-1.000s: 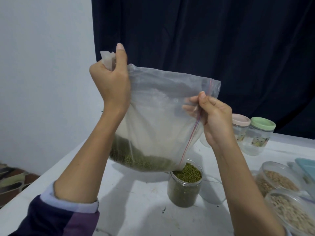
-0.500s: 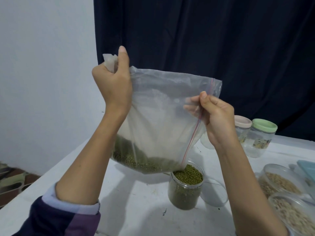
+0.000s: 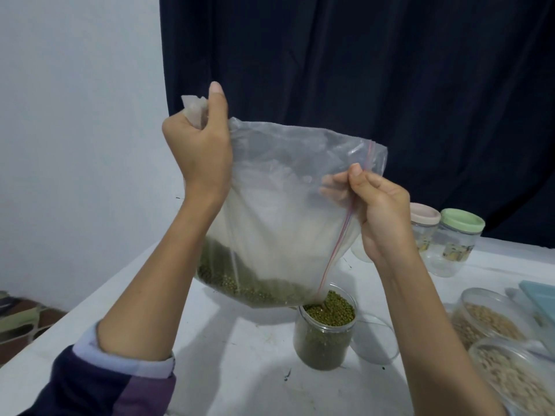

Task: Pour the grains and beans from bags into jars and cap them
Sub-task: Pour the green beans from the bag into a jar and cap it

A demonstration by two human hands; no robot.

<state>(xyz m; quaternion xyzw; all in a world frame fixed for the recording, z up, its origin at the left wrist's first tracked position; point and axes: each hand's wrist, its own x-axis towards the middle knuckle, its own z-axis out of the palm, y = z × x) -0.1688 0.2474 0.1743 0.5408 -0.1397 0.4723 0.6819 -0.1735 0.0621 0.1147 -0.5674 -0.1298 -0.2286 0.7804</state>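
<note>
left hand point(image 3: 199, 151) fist grips bag point(image 3: 279, 211) corner | right hand point(image 3: 377, 205) fingers pinch zip edge | jar point(image 3: 326, 334) brimful, more green beans point(image 3: 240, 283) could overflow onto surface point(image 3: 240, 370)

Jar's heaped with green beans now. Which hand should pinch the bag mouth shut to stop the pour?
Probably the right hand: it already pinches the bag at its red zip strip, which runs down to the mouth over the jar. The left hand grips the far top corner, holding the bag up.
</note>
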